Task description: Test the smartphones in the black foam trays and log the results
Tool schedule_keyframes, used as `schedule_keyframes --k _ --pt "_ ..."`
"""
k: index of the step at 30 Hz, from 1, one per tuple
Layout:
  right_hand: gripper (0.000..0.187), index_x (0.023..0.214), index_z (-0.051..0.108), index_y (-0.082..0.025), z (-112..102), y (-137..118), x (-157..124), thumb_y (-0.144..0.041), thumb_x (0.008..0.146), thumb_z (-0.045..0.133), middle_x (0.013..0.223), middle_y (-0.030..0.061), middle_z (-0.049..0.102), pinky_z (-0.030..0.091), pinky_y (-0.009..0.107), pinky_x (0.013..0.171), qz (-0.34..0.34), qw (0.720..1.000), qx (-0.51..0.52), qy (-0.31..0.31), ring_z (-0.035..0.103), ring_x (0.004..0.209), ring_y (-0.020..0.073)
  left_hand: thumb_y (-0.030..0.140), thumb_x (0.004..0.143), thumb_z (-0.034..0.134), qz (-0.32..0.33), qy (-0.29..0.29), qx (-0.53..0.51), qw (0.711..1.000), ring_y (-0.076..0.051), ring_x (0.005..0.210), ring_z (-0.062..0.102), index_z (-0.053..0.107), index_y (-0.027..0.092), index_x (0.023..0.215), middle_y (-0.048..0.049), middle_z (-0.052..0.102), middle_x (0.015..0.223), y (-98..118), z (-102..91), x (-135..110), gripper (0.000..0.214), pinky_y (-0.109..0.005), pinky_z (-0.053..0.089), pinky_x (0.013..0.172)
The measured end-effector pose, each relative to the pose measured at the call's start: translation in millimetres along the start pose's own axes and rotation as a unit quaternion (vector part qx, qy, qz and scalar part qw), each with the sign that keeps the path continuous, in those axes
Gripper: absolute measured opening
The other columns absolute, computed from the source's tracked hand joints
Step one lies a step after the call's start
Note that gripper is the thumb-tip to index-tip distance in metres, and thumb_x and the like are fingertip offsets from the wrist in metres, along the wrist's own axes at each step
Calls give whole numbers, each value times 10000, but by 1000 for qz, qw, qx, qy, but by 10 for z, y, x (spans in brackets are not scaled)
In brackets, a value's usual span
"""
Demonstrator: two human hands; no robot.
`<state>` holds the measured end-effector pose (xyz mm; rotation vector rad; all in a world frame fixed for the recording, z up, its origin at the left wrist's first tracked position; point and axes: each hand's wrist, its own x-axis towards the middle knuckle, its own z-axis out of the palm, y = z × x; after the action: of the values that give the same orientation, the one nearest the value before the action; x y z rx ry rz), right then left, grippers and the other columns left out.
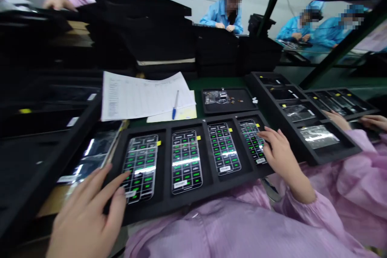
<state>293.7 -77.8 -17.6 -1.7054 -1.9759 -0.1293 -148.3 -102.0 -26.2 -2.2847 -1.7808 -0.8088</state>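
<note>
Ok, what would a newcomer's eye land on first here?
The four lit phone screens, gridded with green, in a row in the black tray up front. Next, the left hand at the leftmost screen and the right hand at the rightmost screen. Beyond the tray's left half, the white printed paper.

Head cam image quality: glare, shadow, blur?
Head view: a white glare band crosses the flat glass phone with green tiles, second from left in the black four-slot tray; also head view: print on the white paper sheet is too soft to read; head view again: the tall black stack behind loses detail in darkness.
</note>
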Motion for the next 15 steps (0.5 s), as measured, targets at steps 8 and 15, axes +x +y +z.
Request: schedule_keyframes --k 8,15 --pt "263 1039 604 -217 10 211 -265 -253 933 365 1081 97 723 329 662 1105 -38 999 -5 -23 631 1176 323 278 941 418 36 -81 66 994 -391 1423 385 714 191 1164 -182 456 1505 69 -100 -30 380 -590 452 1065" --pt "318 1170 590 -176 119 -102 -48 -230 929 388 1209 149 676 290 688 1126 -52 998 41 -16 527 1315 342 226 942 416 6 -84 52 995 -418 1498 190 625 153 1305 -219 257 1608 420 13 282 425 -651 317 1137"
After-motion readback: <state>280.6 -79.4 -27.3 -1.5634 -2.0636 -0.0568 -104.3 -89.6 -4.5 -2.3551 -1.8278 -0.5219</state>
